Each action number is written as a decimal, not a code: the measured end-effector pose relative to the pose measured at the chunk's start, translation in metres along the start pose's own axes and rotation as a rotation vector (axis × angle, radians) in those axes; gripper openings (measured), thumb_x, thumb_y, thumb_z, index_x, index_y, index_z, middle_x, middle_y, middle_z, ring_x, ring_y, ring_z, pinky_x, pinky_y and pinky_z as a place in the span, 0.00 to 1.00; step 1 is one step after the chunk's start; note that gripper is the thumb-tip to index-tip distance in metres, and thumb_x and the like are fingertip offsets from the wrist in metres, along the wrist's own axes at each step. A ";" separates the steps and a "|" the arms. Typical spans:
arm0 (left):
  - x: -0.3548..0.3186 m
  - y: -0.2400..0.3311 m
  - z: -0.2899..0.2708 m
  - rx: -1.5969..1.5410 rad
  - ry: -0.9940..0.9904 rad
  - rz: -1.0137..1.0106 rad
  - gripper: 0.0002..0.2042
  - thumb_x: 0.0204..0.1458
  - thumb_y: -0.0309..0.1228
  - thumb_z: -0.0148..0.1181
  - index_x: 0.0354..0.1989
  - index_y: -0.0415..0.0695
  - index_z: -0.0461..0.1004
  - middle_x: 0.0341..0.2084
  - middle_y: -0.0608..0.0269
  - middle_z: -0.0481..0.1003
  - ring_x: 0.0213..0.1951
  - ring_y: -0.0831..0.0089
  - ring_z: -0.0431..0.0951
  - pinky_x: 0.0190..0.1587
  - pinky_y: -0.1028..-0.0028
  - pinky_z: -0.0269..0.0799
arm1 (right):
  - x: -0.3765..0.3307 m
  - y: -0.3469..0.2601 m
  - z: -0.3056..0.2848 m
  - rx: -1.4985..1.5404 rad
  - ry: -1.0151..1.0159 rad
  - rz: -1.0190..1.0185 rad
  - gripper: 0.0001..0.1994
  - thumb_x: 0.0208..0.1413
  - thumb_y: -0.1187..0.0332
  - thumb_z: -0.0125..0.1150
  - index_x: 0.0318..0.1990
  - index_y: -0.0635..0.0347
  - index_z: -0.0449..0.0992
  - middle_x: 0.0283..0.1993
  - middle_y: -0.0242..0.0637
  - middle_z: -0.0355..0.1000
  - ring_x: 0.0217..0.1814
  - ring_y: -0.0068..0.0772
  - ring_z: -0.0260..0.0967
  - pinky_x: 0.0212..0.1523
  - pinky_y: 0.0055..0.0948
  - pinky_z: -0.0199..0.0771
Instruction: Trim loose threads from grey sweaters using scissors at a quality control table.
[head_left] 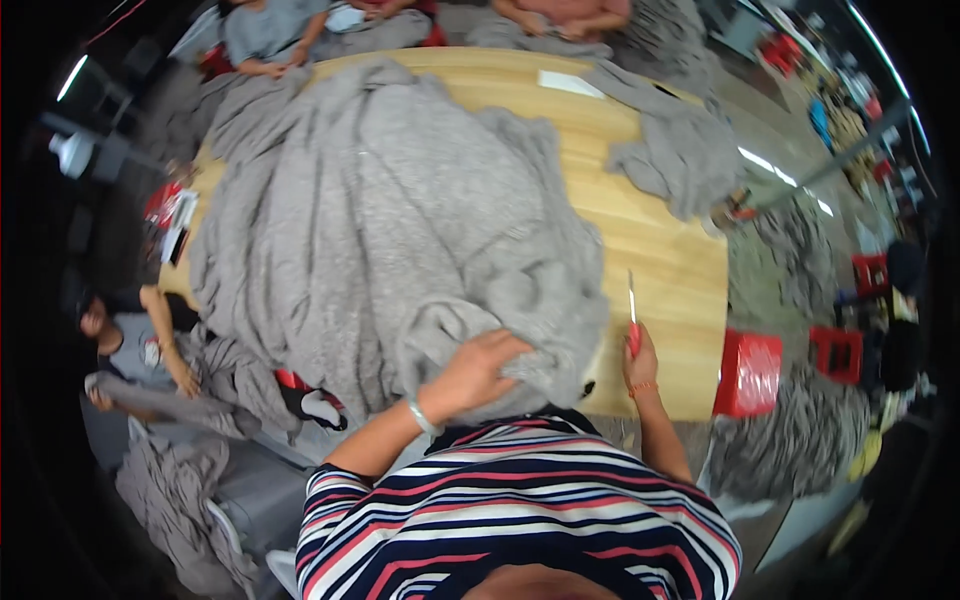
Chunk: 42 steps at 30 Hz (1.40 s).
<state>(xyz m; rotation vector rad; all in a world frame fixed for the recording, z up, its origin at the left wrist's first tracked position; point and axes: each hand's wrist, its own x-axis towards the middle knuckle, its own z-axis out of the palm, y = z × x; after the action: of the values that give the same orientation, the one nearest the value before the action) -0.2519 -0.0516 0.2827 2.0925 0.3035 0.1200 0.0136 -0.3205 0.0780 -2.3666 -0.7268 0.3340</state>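
Note:
A large grey fluffy cloth (pixel 350 200) lies in loose folds over the left and middle of the wooden table (pixel 655 255). My left hand (pixel 475 372) rests on its near edge, where the cloth is bunched. The thumb and fingers there are apart, with cloth beneath them. Right of the cloth, over the bare wood, my right hand (pixel 641 362) is closed around a slim red-handled tool (pixel 633 325) with a narrow metal blade pointing away from me. Whether it is a knife or scissors I cannot make out.
Another grey cloth (pixel 675 145) hangs over the far right edge, near a white sheet (pixel 570 83). People sit along the far side, and one person (pixel 150 345) handles cloth at the left. Red stools (pixel 748 372) and a grey cloth heap (pixel 790 435) stand at the right.

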 end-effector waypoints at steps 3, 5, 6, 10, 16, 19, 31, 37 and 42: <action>-0.013 -0.011 0.015 0.423 0.092 -0.082 0.40 0.37 0.38 0.72 0.62 0.45 0.62 0.57 0.45 0.65 0.61 0.49 0.63 0.63 0.56 0.56 | -0.004 -0.006 0.000 -0.102 0.018 -0.034 0.26 0.56 0.68 0.58 0.62 0.66 0.63 0.54 0.58 0.69 0.55 0.59 0.67 0.56 0.45 0.68; -0.030 -0.030 0.019 0.673 0.024 -0.260 0.49 0.38 0.45 0.72 0.69 0.47 0.51 0.62 0.40 0.55 0.65 0.44 0.53 0.65 0.52 0.49 | -0.003 -0.011 -0.001 -0.112 -0.009 -0.066 0.26 0.56 0.69 0.58 0.62 0.66 0.63 0.53 0.58 0.69 0.54 0.59 0.67 0.55 0.46 0.68; -0.039 -0.043 0.025 0.665 0.043 -0.226 0.52 0.38 0.48 0.71 0.70 0.44 0.47 0.56 0.38 0.65 0.59 0.45 0.65 0.61 0.54 0.57 | -0.001 -0.013 0.000 -0.132 -0.032 -0.065 0.26 0.56 0.69 0.58 0.62 0.66 0.63 0.53 0.57 0.69 0.54 0.58 0.67 0.55 0.46 0.68; -0.039 -0.057 0.037 0.385 -0.194 -0.487 0.48 0.38 0.45 0.71 0.68 0.40 0.53 0.45 0.42 0.74 0.47 0.47 0.75 0.57 0.57 0.66 | -0.002 -0.010 0.000 -0.174 -0.041 -0.132 0.26 0.56 0.68 0.58 0.62 0.66 0.63 0.52 0.57 0.70 0.52 0.59 0.68 0.53 0.48 0.68; -0.006 -0.030 0.007 -0.806 0.031 -0.508 0.22 0.48 0.24 0.62 0.54 0.34 0.70 0.41 0.63 0.78 0.43 0.76 0.77 0.48 0.74 0.73 | 0.010 -0.020 -0.003 -0.033 -0.091 -0.058 0.24 0.56 0.67 0.58 0.59 0.64 0.66 0.48 0.57 0.72 0.49 0.62 0.68 0.51 0.49 0.69; 0.028 0.025 -0.030 -1.041 0.071 -0.423 0.23 0.48 0.24 0.63 0.54 0.36 0.70 0.42 0.62 0.78 0.43 0.76 0.77 0.48 0.73 0.73 | 0.010 -0.027 -0.006 -0.022 -0.019 0.013 0.25 0.53 0.72 0.59 0.60 0.65 0.65 0.47 0.56 0.73 0.50 0.58 0.70 0.51 0.45 0.70; 0.273 0.158 -0.106 -0.792 0.473 0.478 0.15 0.49 0.26 0.61 0.46 0.36 0.71 0.38 0.64 0.77 0.37 0.78 0.75 0.42 0.75 0.72 | -0.023 0.003 -0.015 0.074 0.038 0.084 0.24 0.58 0.70 0.56 0.61 0.69 0.64 0.54 0.55 0.71 0.56 0.51 0.70 0.57 0.37 0.69; 0.318 0.047 -0.069 -0.604 0.579 0.303 0.23 0.46 0.29 0.67 0.50 0.35 0.69 0.41 0.59 0.76 0.42 0.70 0.75 0.47 0.70 0.72 | -0.031 0.020 -0.023 0.102 0.164 0.075 0.23 0.61 0.69 0.55 0.62 0.69 0.63 0.54 0.55 0.71 0.55 0.46 0.71 0.56 0.35 0.69; 0.178 -0.052 -0.015 -0.592 0.248 -0.441 0.32 0.45 0.30 0.69 0.59 0.33 0.64 0.49 0.50 0.75 0.50 0.63 0.75 0.53 0.66 0.72 | -0.041 0.034 -0.026 0.104 0.147 0.154 0.24 0.60 0.70 0.56 0.62 0.69 0.62 0.54 0.53 0.71 0.56 0.43 0.71 0.57 0.34 0.69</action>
<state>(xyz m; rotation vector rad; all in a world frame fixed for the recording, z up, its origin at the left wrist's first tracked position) -0.0920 0.0336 0.2397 1.3887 0.7709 0.1793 0.0043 -0.3787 0.0784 -2.3252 -0.4494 0.2533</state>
